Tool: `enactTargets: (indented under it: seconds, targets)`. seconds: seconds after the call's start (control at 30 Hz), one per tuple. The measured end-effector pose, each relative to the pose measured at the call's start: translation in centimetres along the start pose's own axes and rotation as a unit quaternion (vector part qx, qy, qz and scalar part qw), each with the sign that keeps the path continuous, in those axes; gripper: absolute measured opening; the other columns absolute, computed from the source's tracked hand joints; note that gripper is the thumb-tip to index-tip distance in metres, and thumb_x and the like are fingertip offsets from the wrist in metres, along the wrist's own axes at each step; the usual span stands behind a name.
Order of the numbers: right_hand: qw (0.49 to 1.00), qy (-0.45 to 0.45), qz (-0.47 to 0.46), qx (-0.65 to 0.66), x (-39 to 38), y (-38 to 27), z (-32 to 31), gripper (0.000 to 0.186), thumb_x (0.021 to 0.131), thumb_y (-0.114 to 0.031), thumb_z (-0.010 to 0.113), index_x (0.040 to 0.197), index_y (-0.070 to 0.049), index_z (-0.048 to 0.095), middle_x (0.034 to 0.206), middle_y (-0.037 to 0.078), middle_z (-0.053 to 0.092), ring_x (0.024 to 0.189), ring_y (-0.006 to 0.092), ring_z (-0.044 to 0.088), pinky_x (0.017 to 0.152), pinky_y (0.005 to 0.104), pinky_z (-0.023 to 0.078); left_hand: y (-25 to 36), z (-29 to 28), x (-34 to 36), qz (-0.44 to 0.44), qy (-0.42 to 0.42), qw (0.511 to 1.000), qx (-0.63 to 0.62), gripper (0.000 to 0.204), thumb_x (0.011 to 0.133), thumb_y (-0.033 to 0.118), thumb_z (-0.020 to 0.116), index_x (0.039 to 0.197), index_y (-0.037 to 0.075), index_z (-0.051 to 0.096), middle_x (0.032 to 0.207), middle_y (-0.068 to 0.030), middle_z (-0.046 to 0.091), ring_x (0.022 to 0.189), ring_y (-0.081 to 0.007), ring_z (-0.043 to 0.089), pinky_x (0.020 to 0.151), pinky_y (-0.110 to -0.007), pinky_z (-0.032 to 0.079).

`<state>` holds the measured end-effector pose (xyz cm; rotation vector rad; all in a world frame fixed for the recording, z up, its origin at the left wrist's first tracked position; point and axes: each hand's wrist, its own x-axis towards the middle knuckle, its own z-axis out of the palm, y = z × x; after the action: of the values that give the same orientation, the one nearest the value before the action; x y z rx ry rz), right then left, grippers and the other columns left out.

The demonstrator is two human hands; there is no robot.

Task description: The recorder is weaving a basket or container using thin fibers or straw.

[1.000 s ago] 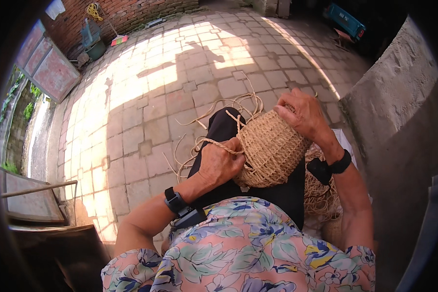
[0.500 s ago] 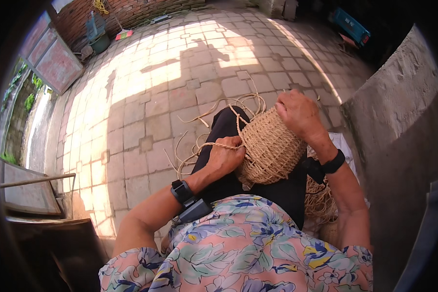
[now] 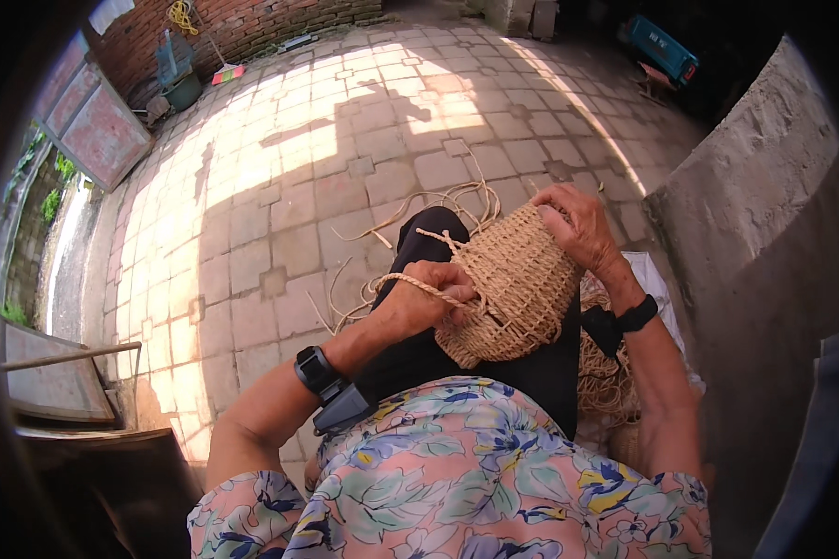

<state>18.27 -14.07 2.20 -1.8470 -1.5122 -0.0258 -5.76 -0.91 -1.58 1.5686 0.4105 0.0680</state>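
A round basket of tan twisted cord (image 3: 517, 289) rests on my lap over dark trousers (image 3: 555, 382). My left hand (image 3: 429, 293) pinches a twisted cord (image 3: 404, 279) at the basket's left side, fingertips against the weave. My right hand (image 3: 576, 228) grips the basket's upper right end, fingers curled over it. Loose cord ends trail from the left side across my knee and over the paving. A pile of tan cord (image 3: 601, 377) in a white sack (image 3: 667, 326) sits by my right leg, partly hidden by my arm.
Around me is square paving (image 3: 252, 233). A rough concrete wall (image 3: 736, 168) stands close on my right. Boards and a metal bar (image 3: 70, 354) lie to my left. Farther off are a metal gate (image 3: 98, 121), a brick wall (image 3: 252, 23), a broom (image 3: 226, 74) and a teal cart (image 3: 662, 51).
My left hand has shifted slightly left and down along the basket's side. My right hand has uncurled a little over the top, and the basket has tilted slightly with them.
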Motion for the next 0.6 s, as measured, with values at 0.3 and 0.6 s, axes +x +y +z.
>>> enactTargets:
  seconds: [0.3, 0.6]
  targets:
    - [1.0, 0.0, -0.01, 0.001, -0.1, -0.3, -0.1, 0.016, 0.082, -0.013, 0.055, 0.09, -0.002, 0.063, 0.087, 0.014, 0.063, 0.082, 0.0317, 0.062, 0.076, 0.0391, 0.049, -1.4, -0.8, -1.1, 0.146, 0.184, 0.917, 0.323, 0.009, 0.082, 0.01, 0.062, 0.084, 0.002, 0.065, 0.071, -0.0135, 0.064, 0.062, -0.021, 0.064, 0.056, -0.032, 0.051]
    - [1.0, 0.006, -0.016, -0.01, -0.5, -0.7, -0.3, 0.017, 0.08, -0.011, 0.054, 0.092, -0.001, 0.062, 0.086, 0.015, 0.062, 0.081, 0.032, 0.061, 0.076, 0.039, 0.049, -0.9, -1.4, -1.2, 0.269, 0.163, 0.873, 0.373, 0.009, 0.079, 0.004, 0.065, 0.088, 0.003, 0.067, 0.072, -0.0127, 0.065, 0.063, -0.0266, 0.064, 0.057, -0.035, 0.051]
